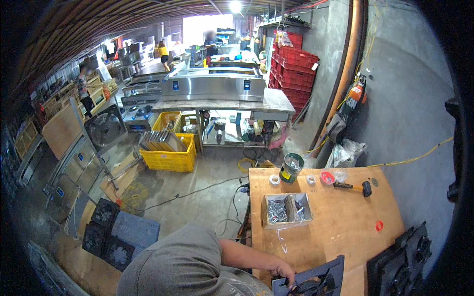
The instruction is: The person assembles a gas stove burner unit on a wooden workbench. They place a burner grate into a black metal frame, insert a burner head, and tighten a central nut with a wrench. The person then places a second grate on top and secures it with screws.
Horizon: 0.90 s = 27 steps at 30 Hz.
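Observation:
My left hand (283,272) reaches in from the grey-sleeved arm at the lower edge. Its fingers curl over the near-left part of a black square frame (332,274), which looks like a fan housing and is cut off by the lower edge of the view. The frame is tilted up on the wooden tabletop (340,222). My right hand does not show. Beyond the frame sits an open box (289,224) with two compartments of screws and small metal parts. More black fan-like panels (402,259) lean together at the table's right edge.
On the table's far side stand a green tin (292,167), tape rolls (274,180), a red dish (327,177) and a mallet (365,188); a red ring (379,226) lies farther right. Cables cross the floor left of the table. Yellow crates (168,160) stand beyond; several people are in the distance.

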Tool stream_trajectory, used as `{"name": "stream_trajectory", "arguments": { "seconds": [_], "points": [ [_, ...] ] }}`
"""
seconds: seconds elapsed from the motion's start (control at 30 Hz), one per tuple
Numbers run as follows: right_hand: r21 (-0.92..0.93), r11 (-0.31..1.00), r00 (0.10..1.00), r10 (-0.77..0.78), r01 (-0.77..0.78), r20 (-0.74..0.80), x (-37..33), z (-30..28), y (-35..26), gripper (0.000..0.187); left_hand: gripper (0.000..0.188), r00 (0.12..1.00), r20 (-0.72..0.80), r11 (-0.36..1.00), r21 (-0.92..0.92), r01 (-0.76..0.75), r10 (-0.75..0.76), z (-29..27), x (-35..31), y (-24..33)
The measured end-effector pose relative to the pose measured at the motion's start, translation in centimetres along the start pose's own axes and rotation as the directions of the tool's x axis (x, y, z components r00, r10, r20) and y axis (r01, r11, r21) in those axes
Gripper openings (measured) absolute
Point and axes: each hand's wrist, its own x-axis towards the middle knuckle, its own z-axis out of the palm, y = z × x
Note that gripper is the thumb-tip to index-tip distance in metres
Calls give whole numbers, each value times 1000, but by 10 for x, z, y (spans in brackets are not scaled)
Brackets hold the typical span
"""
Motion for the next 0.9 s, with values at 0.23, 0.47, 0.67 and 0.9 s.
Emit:
{"name": "stream_trajectory", "arguments": {
  "seconds": [0.23, 0.47, 0.67, 0.9],
  "points": [
    [8, 1000, 997, 6, -7, 73, 8, 12, 33, 24, 36, 999, 36, 1000, -24, 6, -6, -5, 5, -3],
    [5, 1000, 995, 5, -6, 102, 11, 6, 26, 26, 42, 998, 58, 998, -56, 5, -1, -29, 32, -24],
    [-60, 998, 997, 15, -11, 76, 9, 6, 26, 26, 37, 997, 78, 996, -86, -15, 21, -14, 21, -13],
    [-133, 983, 988, 136, -126, 70, 15, 7, 15, 33, 59, 925, -130, 851, 454, -265, 357, -74, 36, -16]
  ]
}}
